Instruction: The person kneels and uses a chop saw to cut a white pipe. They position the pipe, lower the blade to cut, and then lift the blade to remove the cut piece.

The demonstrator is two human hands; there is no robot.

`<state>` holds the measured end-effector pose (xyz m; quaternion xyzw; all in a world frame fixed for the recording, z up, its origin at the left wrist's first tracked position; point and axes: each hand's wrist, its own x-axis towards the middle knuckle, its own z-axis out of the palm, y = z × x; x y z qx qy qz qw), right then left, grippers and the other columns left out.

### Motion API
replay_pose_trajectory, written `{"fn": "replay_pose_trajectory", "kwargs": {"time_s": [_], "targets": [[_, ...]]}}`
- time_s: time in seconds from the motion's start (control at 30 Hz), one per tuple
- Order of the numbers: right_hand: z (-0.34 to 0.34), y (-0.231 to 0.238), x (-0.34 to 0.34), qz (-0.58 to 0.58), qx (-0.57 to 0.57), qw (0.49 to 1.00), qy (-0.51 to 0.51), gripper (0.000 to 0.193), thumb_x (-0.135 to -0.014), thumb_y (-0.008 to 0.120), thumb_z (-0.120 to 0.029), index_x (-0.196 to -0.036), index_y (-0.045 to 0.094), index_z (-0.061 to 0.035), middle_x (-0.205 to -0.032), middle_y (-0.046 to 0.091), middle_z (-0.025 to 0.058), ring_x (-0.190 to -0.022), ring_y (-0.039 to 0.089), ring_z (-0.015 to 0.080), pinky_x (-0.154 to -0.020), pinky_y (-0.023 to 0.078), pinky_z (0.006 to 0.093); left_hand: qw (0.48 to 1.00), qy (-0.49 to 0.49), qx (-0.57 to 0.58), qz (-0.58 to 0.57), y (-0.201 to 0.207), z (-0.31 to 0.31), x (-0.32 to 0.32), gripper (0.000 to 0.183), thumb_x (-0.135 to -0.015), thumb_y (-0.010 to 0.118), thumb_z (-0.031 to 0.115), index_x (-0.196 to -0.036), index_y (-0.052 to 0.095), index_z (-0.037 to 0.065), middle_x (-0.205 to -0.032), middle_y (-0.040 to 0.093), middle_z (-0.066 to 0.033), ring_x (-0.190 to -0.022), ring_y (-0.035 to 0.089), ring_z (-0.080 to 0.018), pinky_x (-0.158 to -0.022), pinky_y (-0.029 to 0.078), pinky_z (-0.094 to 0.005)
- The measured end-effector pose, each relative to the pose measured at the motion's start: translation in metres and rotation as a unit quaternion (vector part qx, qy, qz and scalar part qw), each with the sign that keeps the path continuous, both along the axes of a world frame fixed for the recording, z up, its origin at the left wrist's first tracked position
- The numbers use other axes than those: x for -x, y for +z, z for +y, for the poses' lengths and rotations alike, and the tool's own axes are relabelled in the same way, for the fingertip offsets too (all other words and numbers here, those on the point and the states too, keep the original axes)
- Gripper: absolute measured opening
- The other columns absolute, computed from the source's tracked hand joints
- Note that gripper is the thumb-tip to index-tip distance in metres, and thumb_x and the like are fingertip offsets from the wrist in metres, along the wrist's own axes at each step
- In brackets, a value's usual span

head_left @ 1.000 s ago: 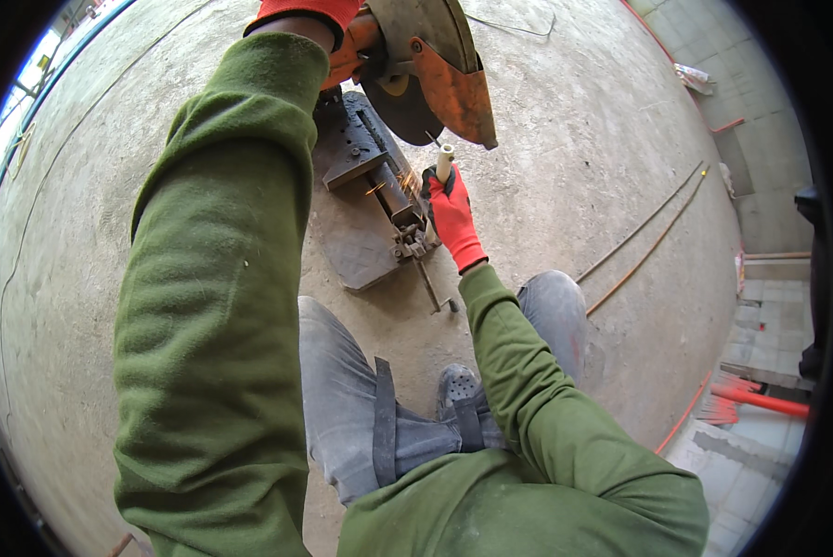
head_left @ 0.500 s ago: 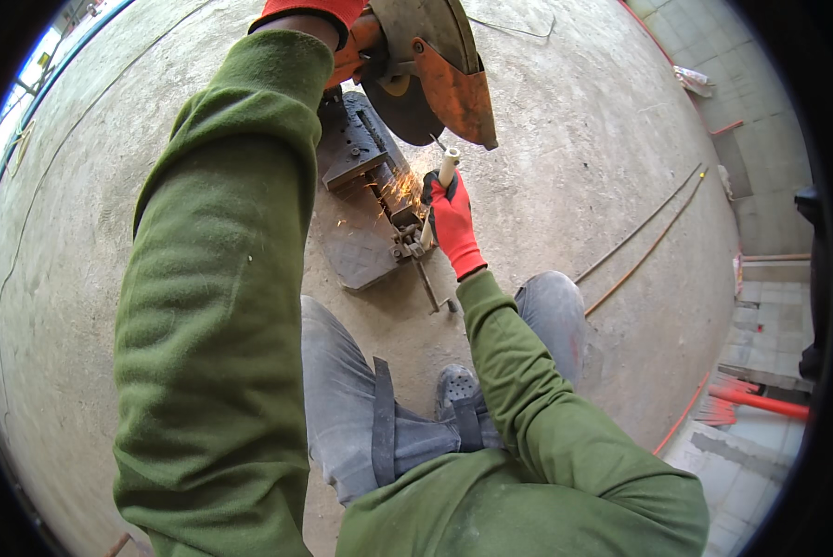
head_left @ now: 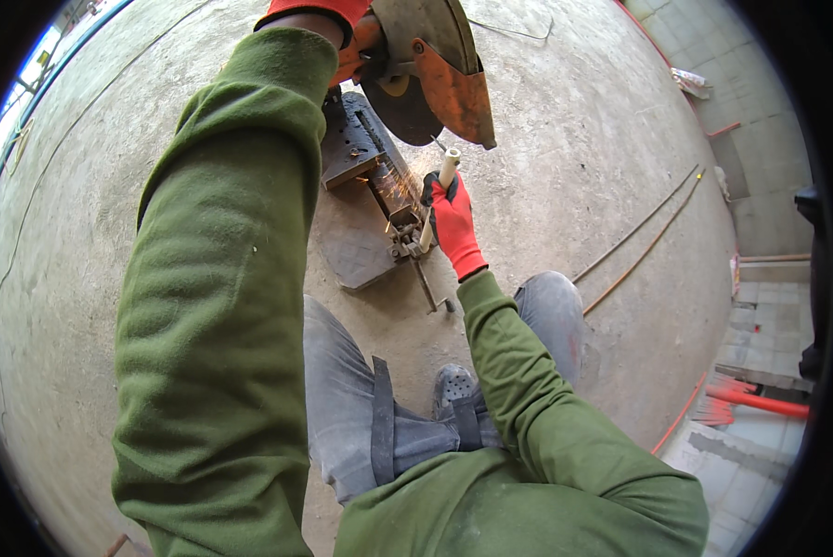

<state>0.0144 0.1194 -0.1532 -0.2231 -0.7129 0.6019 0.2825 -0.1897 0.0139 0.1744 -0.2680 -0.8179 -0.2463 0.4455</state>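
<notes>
In its red glove, my left hand (head_left: 316,13) is at the top edge beside the orange cut-off saw (head_left: 455,93); its fingers are out of sight. The saw's dark disc (head_left: 402,110) hangs below its guard, over the far end of the metal base (head_left: 356,139). My right hand (head_left: 451,221), in a red glove with dark fingers, is closed round a pale tube (head_left: 450,167). That tube stands at a slant, its lower end beside the clamp (head_left: 403,239) of the base. A few orange sparks (head_left: 393,186) fly between clamp and disc.
A crank handle (head_left: 426,286) sticks out of the clamp toward me. Two long thin rods (head_left: 639,243) lie on the concrete floor (head_left: 574,121) to the right. Red rods (head_left: 760,401) lie farther right, near pale blocks. A thin cable (head_left: 54,153) crosses the floor at left.
The sparks have become fewer and fainter. My left arm has shifted very slightly; both hands, the saw and the tube stay nearly in place.
</notes>
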Motion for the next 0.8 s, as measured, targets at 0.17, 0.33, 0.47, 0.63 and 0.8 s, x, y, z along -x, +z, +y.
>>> {"fn": "replay_pose_trajectory", "kwargs": {"time_s": [0.17, 0.33, 0.47, 0.63, 0.8], "targets": [[0.002, 0.000, 0.005, -0.012, 0.012, 1.000, 0.007, 0.013, -0.106, 0.059, -0.019, -0.111, 0.058, -0.0075, -0.085, 0.054, -0.0044, -0.072, 0.047, 0.0054, -0.062, 0.040, 0.0235, 1.000, 0.001, 0.003, -0.006, 0.000, 0.002, 0.003, 0.050, -0.101, 0.051, 0.042, -0.082, 0.078, 0.005, -0.093, 0.074, -0.0153, -0.094, 0.070, -0.0326, -0.087, 0.055, -0.0455], [-0.002, 0.009, 0.009, -0.029, 0.021, 0.999, 0.006, 0.012, -0.106, 0.059, -0.019, -0.110, 0.057, -0.0078, -0.084, 0.052, -0.0049, -0.071, 0.046, 0.0053, -0.061, 0.039, 0.0237, 1.000, 0.006, 0.006, 0.001, -0.001, 0.001, 0.005, 0.050, -0.101, 0.051, 0.042, -0.081, 0.078, 0.005, -0.092, 0.074, -0.0152, -0.093, 0.071, -0.0325, -0.087, 0.055, -0.0453], [-0.003, 0.010, 0.010, -0.028, 0.008, 1.000, -0.005, 0.012, -0.106, 0.059, -0.019, -0.109, 0.057, -0.0076, -0.084, 0.051, -0.0049, -0.073, 0.045, 0.0056, -0.064, 0.040, 0.0240, 1.000, 0.012, 0.005, 0.009, 0.000, 0.002, 0.006, 0.050, -0.101, 0.051, 0.042, -0.081, 0.078, 0.005, -0.092, 0.074, -0.0149, -0.091, 0.071, -0.0325, -0.087, 0.055, -0.0453], [-0.004, 0.014, 0.006, -0.025, 0.024, 0.999, 0.005, 0.011, -0.106, 0.058, -0.018, -0.108, 0.057, -0.0070, -0.085, 0.052, -0.0046, -0.074, 0.046, 0.0058, -0.065, 0.042, 0.0241, 1.000, 0.011, 0.006, 0.003, 0.000, 0.000, 0.003, 0.050, -0.101, 0.051, 0.042, -0.081, 0.078, 0.005, -0.092, 0.074, -0.0146, -0.091, 0.071, -0.0325, -0.087, 0.055, -0.0451], [-0.002, 0.026, -0.006, -0.031, 0.051, 0.998, 0.010, 0.011, -0.106, 0.057, -0.018, -0.106, 0.056, -0.0070, -0.086, 0.054, -0.0029, -0.073, 0.050, 0.0071, -0.065, 0.044, 0.0244, 1.000, 0.004, -0.004, 0.010, 0.000, 0.002, -0.002, 0.050, -0.101, 0.051, 0.042, -0.080, 0.078, 0.005, -0.091, 0.074, -0.0145, -0.092, 0.071, -0.0323, -0.087, 0.055, -0.0451]]}}
